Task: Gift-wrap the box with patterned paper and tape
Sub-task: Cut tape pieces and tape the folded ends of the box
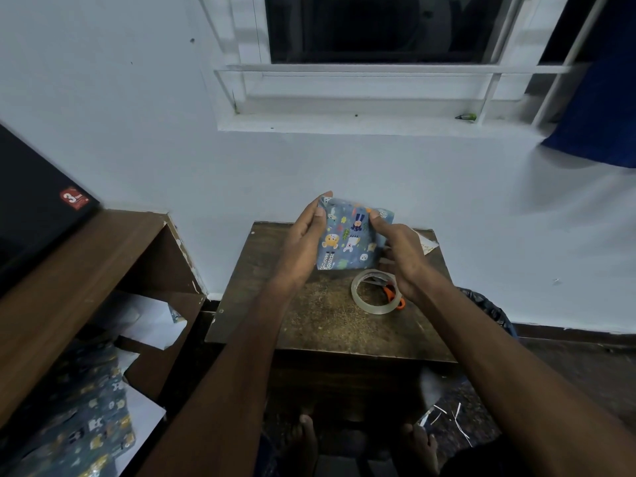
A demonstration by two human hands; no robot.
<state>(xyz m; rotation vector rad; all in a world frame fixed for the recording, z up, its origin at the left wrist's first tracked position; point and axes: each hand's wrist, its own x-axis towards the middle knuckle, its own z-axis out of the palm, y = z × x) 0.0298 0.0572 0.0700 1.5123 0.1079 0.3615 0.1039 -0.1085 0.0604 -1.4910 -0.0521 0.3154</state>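
Observation:
A small box (347,235) covered in blue paper with cartoon animals stands on edge at the far side of a small brown table (320,321). My left hand (306,239) holds its left side, thumb on the front face and fingers reaching over the top corner. My right hand (399,253) grips its right side, thumb pressed on the upper right of the front. A roll of clear tape (375,292) lies on the table just in front of the box, below my right wrist.
Orange-handled scissors (390,290) lie under the tape roll. A paper scrap (428,244) sits at the table's back right. A wooden shelf unit (86,266) at left holds spare patterned paper (86,418) and white sheets. My bare feet (304,438) rest below the table.

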